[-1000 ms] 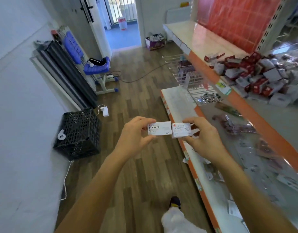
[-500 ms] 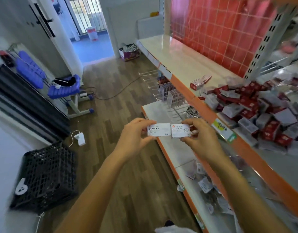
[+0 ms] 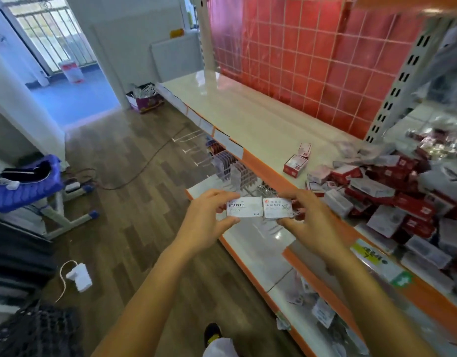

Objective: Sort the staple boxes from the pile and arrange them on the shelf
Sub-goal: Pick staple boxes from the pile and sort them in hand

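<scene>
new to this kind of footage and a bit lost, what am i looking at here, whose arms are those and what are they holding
There is no machine here. The picture comes from a wide-angle camera worn on a person's head, looking forward and down, so the two bare arms are the wearer's own. The left hand pinches a small white STAPLES box. The right hand pinches a similar PAPER CLIPS box. The two are held side by side, labels up. On the right of the shelf lies a jumbled pile of red and white boxes. Two small boxes sit apart, just left of it.
</scene>
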A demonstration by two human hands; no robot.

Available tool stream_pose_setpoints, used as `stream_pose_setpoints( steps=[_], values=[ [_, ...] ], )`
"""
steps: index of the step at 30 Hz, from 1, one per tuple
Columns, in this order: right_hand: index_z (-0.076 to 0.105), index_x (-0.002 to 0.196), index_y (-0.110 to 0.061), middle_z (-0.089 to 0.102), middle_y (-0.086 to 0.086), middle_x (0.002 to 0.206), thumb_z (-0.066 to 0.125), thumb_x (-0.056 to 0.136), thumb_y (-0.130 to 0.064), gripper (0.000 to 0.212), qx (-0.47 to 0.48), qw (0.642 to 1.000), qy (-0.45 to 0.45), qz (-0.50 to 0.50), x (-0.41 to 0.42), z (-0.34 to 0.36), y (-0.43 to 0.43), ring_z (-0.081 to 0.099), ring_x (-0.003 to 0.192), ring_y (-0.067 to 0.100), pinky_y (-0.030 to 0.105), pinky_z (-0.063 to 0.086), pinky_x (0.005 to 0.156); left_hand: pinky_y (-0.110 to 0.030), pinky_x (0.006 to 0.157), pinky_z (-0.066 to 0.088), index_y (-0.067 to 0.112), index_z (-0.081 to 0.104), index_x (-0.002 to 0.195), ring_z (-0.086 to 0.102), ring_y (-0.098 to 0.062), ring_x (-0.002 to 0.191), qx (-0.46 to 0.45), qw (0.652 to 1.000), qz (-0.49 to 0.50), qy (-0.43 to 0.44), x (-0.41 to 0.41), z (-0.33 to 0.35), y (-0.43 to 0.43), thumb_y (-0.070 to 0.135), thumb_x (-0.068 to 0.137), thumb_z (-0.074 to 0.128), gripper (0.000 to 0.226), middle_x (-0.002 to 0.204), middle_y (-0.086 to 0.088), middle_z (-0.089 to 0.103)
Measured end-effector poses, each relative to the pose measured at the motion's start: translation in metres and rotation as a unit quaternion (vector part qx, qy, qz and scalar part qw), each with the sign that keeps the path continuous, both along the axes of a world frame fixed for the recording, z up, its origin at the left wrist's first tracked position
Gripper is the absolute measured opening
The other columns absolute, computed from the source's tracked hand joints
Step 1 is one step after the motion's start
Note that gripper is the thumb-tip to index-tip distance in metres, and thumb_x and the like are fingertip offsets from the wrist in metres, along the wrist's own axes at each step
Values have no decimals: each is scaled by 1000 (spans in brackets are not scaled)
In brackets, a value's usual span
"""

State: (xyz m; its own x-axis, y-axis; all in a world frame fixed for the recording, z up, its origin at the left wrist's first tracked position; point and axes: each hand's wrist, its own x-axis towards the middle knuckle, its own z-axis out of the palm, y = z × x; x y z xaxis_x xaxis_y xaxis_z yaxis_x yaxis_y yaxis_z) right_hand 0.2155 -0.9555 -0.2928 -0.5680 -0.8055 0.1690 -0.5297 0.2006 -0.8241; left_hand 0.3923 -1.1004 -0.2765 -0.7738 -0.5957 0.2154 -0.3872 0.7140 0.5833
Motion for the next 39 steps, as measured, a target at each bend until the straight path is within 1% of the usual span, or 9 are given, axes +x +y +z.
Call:
stream_pose_setpoints(
  steps=[6, 10, 15, 18, 22, 25, 27, 33, 39],
  values=[
    [55, 101, -38, 58, -14, 101, 77, 73, -10, 45, 10, 998, -9, -66, -4, 6, -75, 56, 86, -7, 7, 44, 64, -13, 83, 49, 20, 63, 124, 58, -8, 94, 13, 998, -60, 19, -25, 4, -92, 18, 77, 78, 49, 117, 2, 61],
    [54, 103, -36, 57, -16, 99, 76, 75, -8, 45, 18, 993, -35, -112, -6, 4, -108, 55, 87, -8, 7, 45, 63, -3, 79, 45, 20, 63, 124, 55, -4, 95, 3, 995, -103, 14, -46, 2, -140, 18, 77, 78, 50, 117, 3, 62],
    [56, 104, -30, 62, -5, 104, 76, 75, -4, 44, 8, 986, -62, -152, -23, 1, -138, 57, 86, -6, 3, 45, 64, -13, 85, 51, 21, 62, 125, 58, -5, 101, 18, 989, -147, 5, -81, -5, -184, 21, 78, 78, 50, 119, 3, 63],
    [56, 106, -28, 61, -4, 106, 75, 75, -6, 43, 11, 983, -69, -172, -41, 1, -156, 58, 89, -1, 5, 47, 66, -19, 88, 51, 21, 62, 125, 60, -8, 98, 37, 986, -163, 4, -108, -5, -209, 21, 78, 78, 50, 118, 2, 64],
    [57, 109, -27, 60, -9, 107, 73, 77, -4, 42, 1, 980, -62, -190, -68, 1, -183, 56, 91, -6, 7, 48, 69, -4, 83, 44, 22, 62, 126, 58, -3, 94, 35, 983, -182, -2, -144, -3, -242, 22, 78, 78, 51, 116, 6, 63],
    [56, 107, -30, 61, -14, 105, 73, 77, -4, 44, -3, 977, -64, -206, -84, 2, -201, 58, 91, -5, 7, 47, 68, -11, 84, 49, 22, 63, 124, 59, -3, 93, 20, 979, -205, -8, -166, 1, -263, 22, 76, 79, 50, 116, 4, 65],
    [56, 106, -31, 62, -14, 103, 73, 76, -3, 44, -3, 975, -64, -211, -93, 2, -210, 59, 91, -3, 8, 48, 68, -8, 80, 47, 22, 64, 123, 59, -3, 89, 16, 978, -208, -19, -179, 5, -275, 22, 76, 80, 50, 117, 5, 65],
    [54, 97, -36, 58, -27, 95, 72, 76, 1, 46, -16, 967, -92, -236, -110, 4, -228, 57, 81, -15, 4, 45, 61, -13, 73, 52, 26, 64, 122, 61, 1, 70, 27, 973, -226, -42, -208, 1, -296, 22, 75, 80, 50, 116, 9, 66],
    [52, 96, -38, 61, -23, 96, 71, 76, 1, 49, -25, 961, -107, -256, -117, -1, -248, 59, 88, -13, 10, 51, 66, -11, 72, 49, 25, 65, 120, 59, 0, 70, 31, 966, -255, -39, -230, -5, -321, 18, 74, 81, 49, 110, 8, 65]
  ],
)
